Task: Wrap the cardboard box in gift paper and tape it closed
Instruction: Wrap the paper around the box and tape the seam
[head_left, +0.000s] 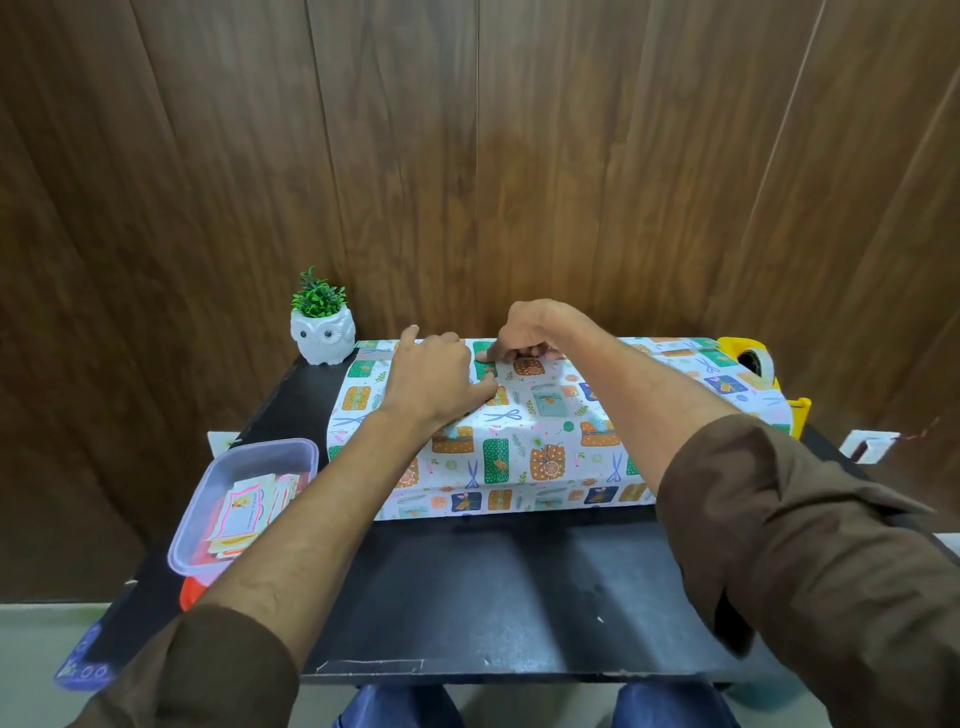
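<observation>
- Firstly, the left hand lies palm down on top of the gift paper, pressing it flat, with its thumb stretched out toward the right and one finger reaching to the far edge.
- Just beside it, the right hand has its fingers curled, and its fingertips nip the gift paper at the far top edge; I cannot tell whether a bit of tape sits under them.
- Both forearms are bare and come out of rolled brown sleeves at the near corners of the view.
- Patterned with parcels and scissors, the paper drapes over a long, low, box-like shape in the middle of the black table; the cardboard box itself is hidden beneath it.
- Off the far right end of the wrapped shape stands a yellow tape dispenser, touching or nearly touching the paper.
- Near the far left corner stands a white owl planter with a small green plant in it.
- On the near left of the table is a clear plastic container holding a stack of cards.
- Behind the table rises a dark wood-panelled wall.
</observation>
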